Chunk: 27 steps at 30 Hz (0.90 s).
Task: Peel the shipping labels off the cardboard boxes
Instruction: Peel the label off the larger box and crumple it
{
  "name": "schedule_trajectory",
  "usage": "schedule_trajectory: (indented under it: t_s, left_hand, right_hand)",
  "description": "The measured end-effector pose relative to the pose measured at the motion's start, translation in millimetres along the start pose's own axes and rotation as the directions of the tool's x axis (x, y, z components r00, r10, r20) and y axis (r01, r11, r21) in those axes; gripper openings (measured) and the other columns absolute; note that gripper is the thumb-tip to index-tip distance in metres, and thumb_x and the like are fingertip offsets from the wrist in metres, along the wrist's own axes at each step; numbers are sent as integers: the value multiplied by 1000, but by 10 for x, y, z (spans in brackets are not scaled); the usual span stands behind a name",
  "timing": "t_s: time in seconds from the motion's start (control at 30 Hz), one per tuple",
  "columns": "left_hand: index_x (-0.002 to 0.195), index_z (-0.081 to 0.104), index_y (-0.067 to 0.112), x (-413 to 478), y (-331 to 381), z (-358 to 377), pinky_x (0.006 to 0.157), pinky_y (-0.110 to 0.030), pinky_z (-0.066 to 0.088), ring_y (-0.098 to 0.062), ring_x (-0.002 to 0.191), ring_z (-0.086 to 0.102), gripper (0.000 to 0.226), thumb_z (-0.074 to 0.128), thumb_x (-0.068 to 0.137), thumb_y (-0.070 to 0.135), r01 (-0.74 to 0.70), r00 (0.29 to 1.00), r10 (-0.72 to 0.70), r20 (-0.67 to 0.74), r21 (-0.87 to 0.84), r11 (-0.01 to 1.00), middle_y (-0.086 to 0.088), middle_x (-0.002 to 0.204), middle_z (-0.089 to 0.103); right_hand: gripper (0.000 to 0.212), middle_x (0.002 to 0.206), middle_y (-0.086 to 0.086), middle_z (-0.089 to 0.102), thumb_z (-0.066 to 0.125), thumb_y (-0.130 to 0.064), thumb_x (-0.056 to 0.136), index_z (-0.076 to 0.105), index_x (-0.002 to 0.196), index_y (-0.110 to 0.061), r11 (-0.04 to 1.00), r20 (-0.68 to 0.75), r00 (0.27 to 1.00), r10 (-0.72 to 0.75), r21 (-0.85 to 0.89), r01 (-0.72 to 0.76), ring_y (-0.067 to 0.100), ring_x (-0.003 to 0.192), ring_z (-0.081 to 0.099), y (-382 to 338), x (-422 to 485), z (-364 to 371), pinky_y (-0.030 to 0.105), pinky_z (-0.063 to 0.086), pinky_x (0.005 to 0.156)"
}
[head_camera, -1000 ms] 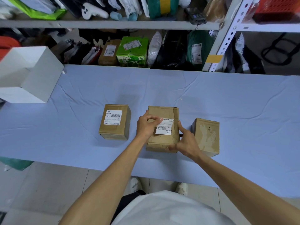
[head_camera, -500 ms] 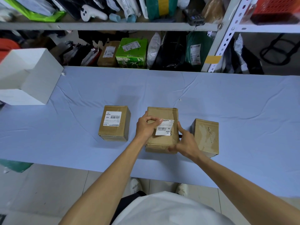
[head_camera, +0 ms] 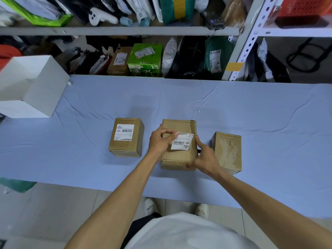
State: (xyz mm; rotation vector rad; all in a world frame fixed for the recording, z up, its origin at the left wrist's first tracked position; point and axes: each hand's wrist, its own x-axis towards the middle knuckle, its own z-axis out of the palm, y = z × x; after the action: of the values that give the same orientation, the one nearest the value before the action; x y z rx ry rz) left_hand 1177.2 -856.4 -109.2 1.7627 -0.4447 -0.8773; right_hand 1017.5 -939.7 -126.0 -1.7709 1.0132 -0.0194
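- Under your left hand, the label is pinched at its left edge; its length runs toward your right hand.
- That hand clasps the middle box by its right side.

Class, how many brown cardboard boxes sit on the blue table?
3: left box, labelled; middle box, its label partly lifted; right box, stripped. None seem hidden.

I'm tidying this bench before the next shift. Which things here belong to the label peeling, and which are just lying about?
Job: middle box, gripped by the right hand; middle label, pinched by the left hand; left box, left label intact; right box, top scuffed, no label showing.

Lying about: white box on the table's left end; green carton and white controller on the shelves.
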Motion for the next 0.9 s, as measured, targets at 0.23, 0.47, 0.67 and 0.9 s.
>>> schedule_trajectory:
  t_s: [0.23, 0.47, 0.67, 0.9]
  left_hand:
    - [78, 74, 25, -9, 15, -6, 116, -32, 26, -10, 143, 29, 8, 80, 74, 26, 9, 1000, -9, -9, -11, 1000, -12, 150, 40]
    - [79, 74, 23, -42, 75, 4, 116, -29, 25, -12, 143, 29, 7, 80, 75, 21, 31, 999, -32, -27, -47, 998, -12, 154, 33]
    - [98, 68, 19, -110, 118, -10, 82, -8, 44, -14, 115, 54, 15, 72, 84, 19, -37, 999, 34, -25, -111, 993, 8, 111, 64]
    - [149, 24, 39, -204, 103, -108, 97, -30, 42, -7, 128, 36, 86, 66, 85, -2, -23, 1000, 21, -13, -169, 985, 3, 137, 38]
  right_hand:
    - [129, 120, -3, 61, 91, -12, 48, 17, 153, -20, 1000, -4, 1000, -11, -3, 11, 13, 104, 59, -11, -8, -2, 21, 52, 79]
    - [125, 115, -4, 63, 89, -8, 48, 20, 152, -21, 1000, -16, 1000, -17, -6, 17, 12, 99, 60, -11, -9, -2, 22, 54, 77]
    - [124, 114, -4, 62, 90, -13, 49, 21, 151, -22, 998, -8, 999, -53, -32, 52, 14, 100, 60, -7, -6, -4, 24, 55, 76]
    - [129, 121, -7, 52, 92, -15, 51, 14, 153, -20, 997, -7, 997, -70, -8, 70, 12, 105, 54, 27, -9, 18, 20, 48, 78]
